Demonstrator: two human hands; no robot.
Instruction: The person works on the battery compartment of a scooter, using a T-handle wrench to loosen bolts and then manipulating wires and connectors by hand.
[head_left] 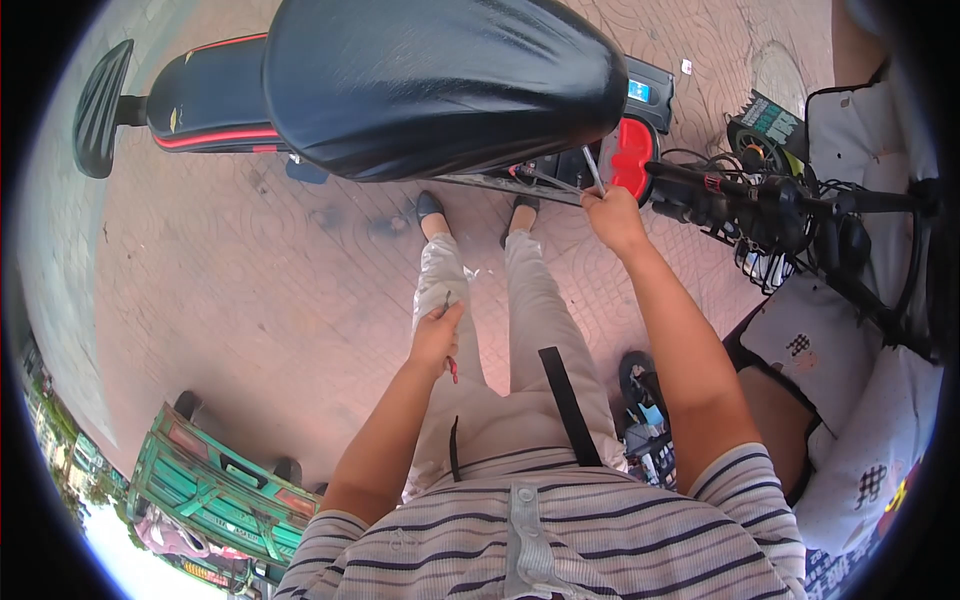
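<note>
My left hand [437, 338] is closed in front of my thighs, around a thin tool with a red end [453, 371]. A short dark tip pokes out past the fingers; the rest of the tool is hidden in the fist. Farther out, my right hand [613, 215] is closed on a slim silver metal rod [594, 168] beside the electric scooter. The rod's upper end passes under the scooter's raised black seat [440, 85], so what it meets there cannot be seen. Just right of that hand is a red moulded part [632, 158] of the scooter.
Black handlebars with cables [780, 205] crowd the right side, beside pale quilted covers [790, 330]. A black backrest [103, 108] juts out at the scooter's left end. Behind me at lower left stands a green cart [215, 480]. Patterned paving [270, 300] lies underfoot.
</note>
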